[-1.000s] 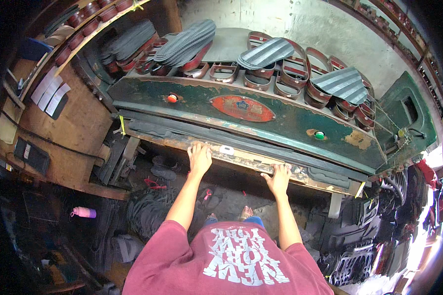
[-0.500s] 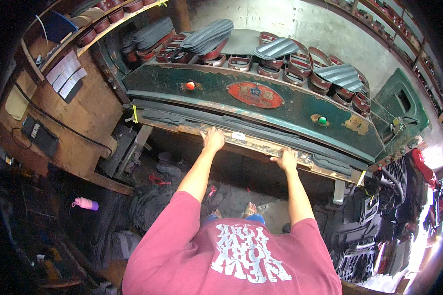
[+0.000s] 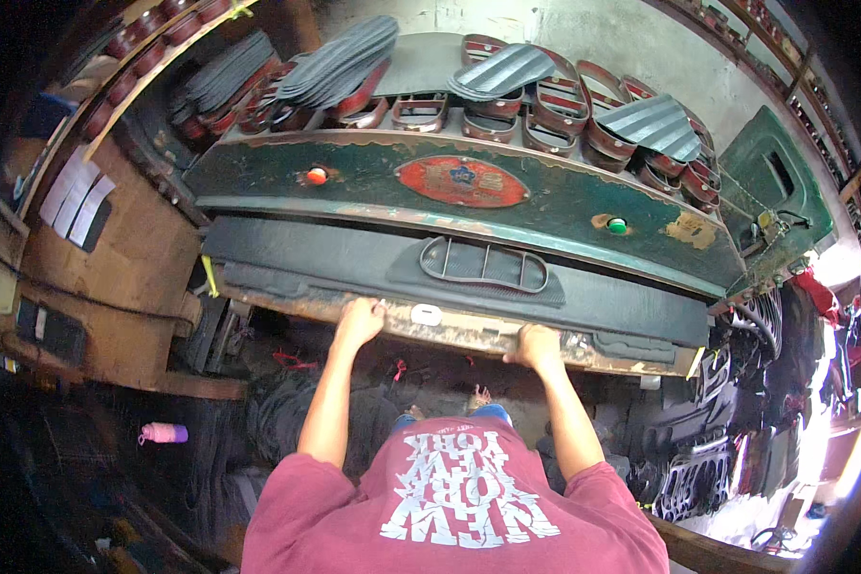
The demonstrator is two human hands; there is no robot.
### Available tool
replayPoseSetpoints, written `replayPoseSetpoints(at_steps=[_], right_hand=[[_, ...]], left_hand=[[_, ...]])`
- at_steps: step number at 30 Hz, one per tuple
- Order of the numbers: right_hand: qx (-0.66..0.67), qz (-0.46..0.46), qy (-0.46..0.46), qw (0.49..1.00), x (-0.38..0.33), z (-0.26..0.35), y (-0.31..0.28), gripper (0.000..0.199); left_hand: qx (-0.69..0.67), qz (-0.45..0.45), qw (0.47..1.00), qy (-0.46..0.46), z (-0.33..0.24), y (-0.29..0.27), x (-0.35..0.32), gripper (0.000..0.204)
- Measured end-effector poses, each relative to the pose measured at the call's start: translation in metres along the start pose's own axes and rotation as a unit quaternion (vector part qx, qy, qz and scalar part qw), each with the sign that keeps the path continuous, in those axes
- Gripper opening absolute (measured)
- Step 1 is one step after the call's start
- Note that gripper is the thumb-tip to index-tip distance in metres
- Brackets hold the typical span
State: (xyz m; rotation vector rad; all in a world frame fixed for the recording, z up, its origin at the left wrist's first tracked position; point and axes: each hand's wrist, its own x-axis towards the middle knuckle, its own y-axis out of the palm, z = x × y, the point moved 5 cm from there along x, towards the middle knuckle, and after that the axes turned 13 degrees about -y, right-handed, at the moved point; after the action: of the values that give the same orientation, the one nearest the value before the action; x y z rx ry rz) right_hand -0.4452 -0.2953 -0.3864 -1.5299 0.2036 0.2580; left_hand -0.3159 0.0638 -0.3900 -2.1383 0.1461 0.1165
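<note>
Rusty metal front edge [image 3: 450, 330] of the long green machine [image 3: 545, 206] lies straight ahead at chest level, left hand [image 3: 359, 320] and right hand [image 3: 538, 346] each closed over it, well apart, white tab [image 3: 426, 314] between them.

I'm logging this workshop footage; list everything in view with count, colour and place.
press: one, worn green, across the middle.
red button: one, press front, left.
green button: one, press front, right.
oval plate: one, red, press front centre.
grille: one, dark, on the lower panel.
front edge: one, rusty, under both hands.
moulds: many, red-brown, on top of the press.
ribbed sheets: several stacks, grey, over the moulds.
bottle: one, pink, floor at left.
left hand: on the front edge.
right hand: on the front edge.
</note>
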Motion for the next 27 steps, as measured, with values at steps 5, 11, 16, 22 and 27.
replayPoseSetpoints(at_steps=[5, 11, 16, 22, 27], right_hand=[[0.131, -0.325, -0.243, 0.905, 0.007, 0.074, -0.057, 0.034], [0.11, -0.27, -0.318, 0.902, 0.026, 0.1, -0.027, 0.018], [0.23, -0.311, -0.341, 0.857, 0.012, 0.094, -0.053, 0.02], [0.599, -0.297, -0.167, 0.724, -0.021, -0.022, -0.091, 0.03], [0.586, -0.406, -0.104, 0.694, -0.042, -0.075, -0.099, 0.033]], left_hand=[[-0.124, -0.165, 0.978, -0.021, -0.028, -0.027, -0.013, 0.035], [-0.045, -0.068, 0.988, -0.133, -0.047, 0.018, -0.011, 0.042], [0.037, -0.13, 0.983, -0.122, -0.044, 0.028, -0.031, 0.038], [-0.02, -0.088, 0.988, -0.122, -0.037, 0.019, -0.026, 0.042], [-0.434, 0.075, 0.896, -0.056, -0.025, -0.082, -0.102, 0.042]])
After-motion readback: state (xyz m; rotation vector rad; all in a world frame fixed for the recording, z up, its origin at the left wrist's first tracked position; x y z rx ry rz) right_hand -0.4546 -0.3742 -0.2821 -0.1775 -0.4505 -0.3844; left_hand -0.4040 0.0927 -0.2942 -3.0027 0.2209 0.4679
